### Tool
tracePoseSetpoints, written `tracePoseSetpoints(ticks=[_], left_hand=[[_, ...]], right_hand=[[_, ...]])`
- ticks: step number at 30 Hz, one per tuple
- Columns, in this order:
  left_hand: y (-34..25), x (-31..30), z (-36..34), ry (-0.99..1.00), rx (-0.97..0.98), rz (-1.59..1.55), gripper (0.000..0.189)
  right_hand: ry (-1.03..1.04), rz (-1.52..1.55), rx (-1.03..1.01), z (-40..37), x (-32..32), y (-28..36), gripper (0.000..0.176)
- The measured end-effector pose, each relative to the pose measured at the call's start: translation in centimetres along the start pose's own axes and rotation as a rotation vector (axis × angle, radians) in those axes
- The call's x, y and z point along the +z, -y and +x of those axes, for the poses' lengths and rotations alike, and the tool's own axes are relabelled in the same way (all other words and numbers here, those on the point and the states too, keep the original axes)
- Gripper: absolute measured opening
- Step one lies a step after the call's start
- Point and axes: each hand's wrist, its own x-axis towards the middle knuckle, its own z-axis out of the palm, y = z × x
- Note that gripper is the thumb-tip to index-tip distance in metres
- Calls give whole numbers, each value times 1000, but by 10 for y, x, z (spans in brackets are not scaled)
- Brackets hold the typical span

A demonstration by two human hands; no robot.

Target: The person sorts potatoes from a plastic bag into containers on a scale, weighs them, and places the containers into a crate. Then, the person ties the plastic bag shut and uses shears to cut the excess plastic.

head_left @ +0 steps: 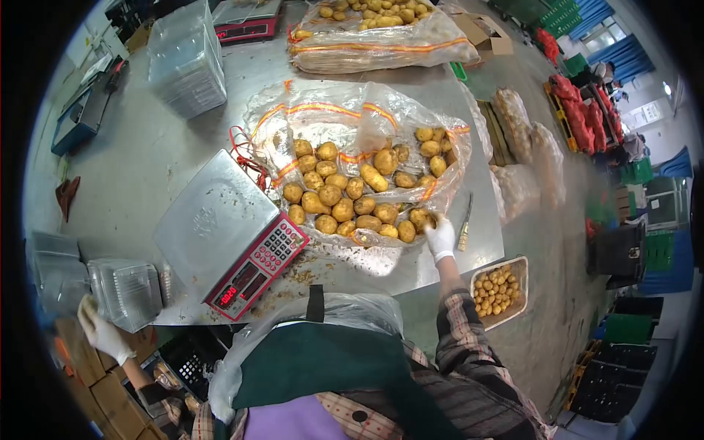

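My left hand (105,334), in a white glove, reaches to the table's left front edge beside clear plastic clamshell boxes (126,293). Its fingers are stretched out close to the boxes. My right hand (441,239), gloved too, is at the right front of an opened clear plastic sack (323,114) with red and yellow stripes. Its fingers are closed round a potato (421,217) at the sack's edge. Many loose potatoes (330,195) lie spread over the sack. Left of them sits a digital scale (213,213) with a bare, dirt-specked pan and a lit red display.
A knife (465,224) lies right of the sack. A basket of small potatoes (522,293) stands below the table's right edge. At the back are a tall stack of clear boxes (187,62), another scale (246,31) and a second potato sack (381,55). Red cord (249,158) lies behind the near scale.
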Motion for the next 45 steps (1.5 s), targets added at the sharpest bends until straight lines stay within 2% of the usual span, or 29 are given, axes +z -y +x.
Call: tracePoseSetpoints(ticks=[1,2,3,4,5,6,7,8,9,11,13,14,17,21,24,25,27,28,29,31,33,35,36,37,38,41,42,44,45], left_hand=[[3,13,-10,134,138,135,22],[0,35,-31,275,126,72,20],[-15,60,-58,417,113,7,17],[-53,82,-88,564,350,281,14],[-45,103,-109,676,525,186,12],[-46,120,-128,801,528,220,8],[-28,134,-144,847,646,250,6],[-42,134,-153,1015,654,380,7],[-44,136,-158,1082,710,533,12],[-72,131,-160,1215,487,439,21],[-109,135,-157,1134,652,315,29],[-124,142,-158,1093,731,254,32],[-167,188,-167,1132,719,150,36],[-227,287,-229,1300,713,-191,31],[-251,364,-294,1439,843,-262,28],[-261,385,-314,1503,844,-269,27],[-273,429,-349,1582,974,-256,26],[-280,450,-362,1596,1026,-256,27],[-287,470,-373,1608,1076,-256,27],[-299,514,-390,1664,1109,-172,28],[-307,558,-403,1647,1160,-84,29],[-332,589,-403,1707,1024,182,33],[-336,610,-402,1644,1013,148,35],[-346,633,-400,1686,1004,311,32],[-352,648,-402,1688,924,284,31],[-380,663,-416,1737,723,103,40],[-392,662,-424,1759,663,29,44],[-410,652,-444,2025,432,-144,58],[-411,653,-457,2090,496,-44,68]], right_hand=[[58,-48,-96,0,6,2,44],[53,-99,-48,1,17,3,56],[92,1,35,6,22,1,58],[130,103,119,12,27,-1,59],[166,205,205,16,29,-3,61],[196,223,186,19,30,-6,63],[212,223,152,21,28,-9,62],[224,224,119,21,25,-11,62],[236,224,88,19,21,-13,62],[170,157,60,20,9,-8,42],[97,-22,82,26,-10,11,30],[-45,30,29,32,-18,23,18],[-153,301,-58,61,-22,53,19],[-158,411,-169,108,1,72,24],[-128,339,-74,143,31,60,25],[-80,344,75,155,28,54,27],[21,353,370,180,14,35,30],[-172,413,281,187,22,16,39],[-251,450,227,194,28,-5,45],[-345,345,150,205,22,-16,46],[-282,346,215,212,10,-26,47],[-167,341,286,218,-3,-35,49],[-85,335,323,219,-10,-41,51],[-3,329,360,221,-12,-50,53],[60,357,351,223,0,-66,57],[89,362,287,232,-10,-59,61],[158,395,310,239,-8,-65,79],[190,475,286,245,2,-71,90],[204,513,275,247,6,-75,96]])
